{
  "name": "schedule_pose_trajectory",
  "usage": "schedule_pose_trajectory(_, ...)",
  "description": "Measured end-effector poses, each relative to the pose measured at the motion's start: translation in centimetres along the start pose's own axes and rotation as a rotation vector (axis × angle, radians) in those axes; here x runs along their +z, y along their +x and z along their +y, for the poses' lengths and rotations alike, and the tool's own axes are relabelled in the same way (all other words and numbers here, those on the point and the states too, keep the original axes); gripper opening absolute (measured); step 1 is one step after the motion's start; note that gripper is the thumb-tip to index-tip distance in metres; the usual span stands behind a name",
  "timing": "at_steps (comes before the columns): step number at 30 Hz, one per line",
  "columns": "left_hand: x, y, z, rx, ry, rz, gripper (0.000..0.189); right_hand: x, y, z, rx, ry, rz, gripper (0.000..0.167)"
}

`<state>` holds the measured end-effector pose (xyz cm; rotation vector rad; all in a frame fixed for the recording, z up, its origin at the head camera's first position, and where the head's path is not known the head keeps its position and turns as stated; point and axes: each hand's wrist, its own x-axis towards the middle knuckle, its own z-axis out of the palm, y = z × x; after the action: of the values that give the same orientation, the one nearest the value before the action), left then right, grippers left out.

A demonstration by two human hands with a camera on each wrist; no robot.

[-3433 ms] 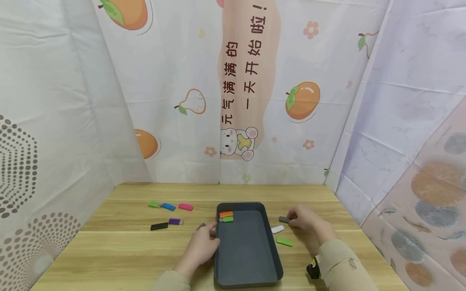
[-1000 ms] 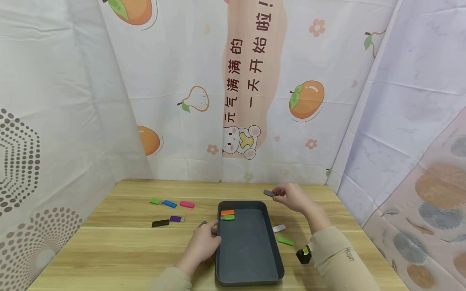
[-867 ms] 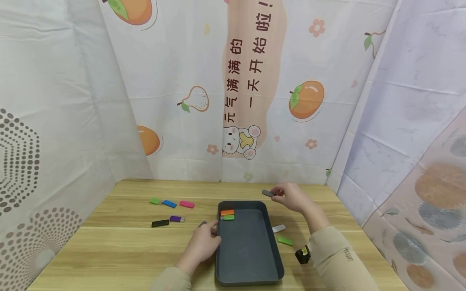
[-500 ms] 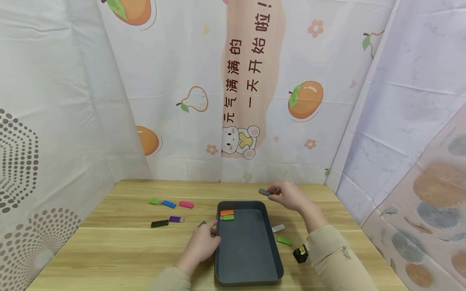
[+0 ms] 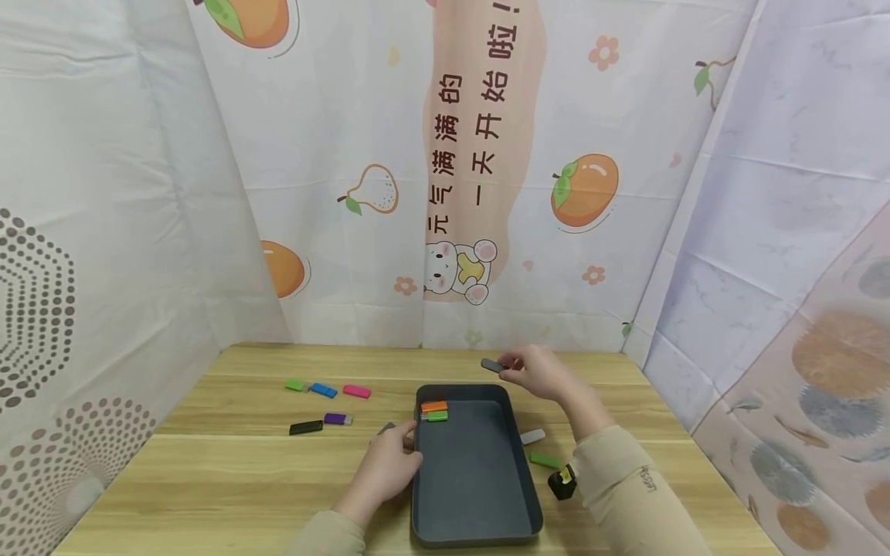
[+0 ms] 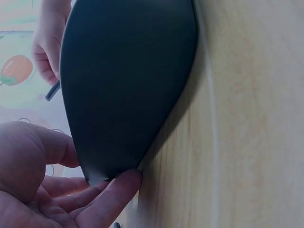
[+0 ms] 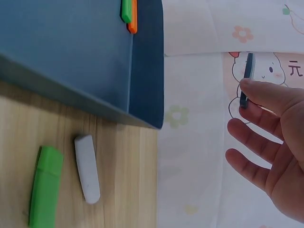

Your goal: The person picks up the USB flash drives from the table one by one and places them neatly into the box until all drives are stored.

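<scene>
My right hand pinches a dark grey USB stick between thumb and forefinger, raised above the tray's far right corner. In the right wrist view the grey stick stands nearly upright in the frame, the other fingers spread loosely. At the left side of the dark grey tray, my left hand grips the wall, with digits on both sides of it in the left wrist view. An orange USB stick and a green USB stick lie together in the tray's far left corner.
Left of the tray lie green, blue, pink, purple and black sticks. A grey stick is partly hidden by my left hand. White and green ones lie right of the tray.
My right hand took the grey USB stick from the table right of the tray, lifted it and carried it left, drifting further left in the last second. My left hand stays at the tray.
</scene>
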<state>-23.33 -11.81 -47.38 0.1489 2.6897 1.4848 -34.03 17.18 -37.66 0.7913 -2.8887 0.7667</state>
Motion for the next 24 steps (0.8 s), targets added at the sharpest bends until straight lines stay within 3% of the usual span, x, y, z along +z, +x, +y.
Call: schedule_pose_trajectory(24,0.1,0.1,-0.2,0.009,-0.006,0.001,0.059,1.8,1.7,-2.3,-0.097,0.013,-0.046,0.009)
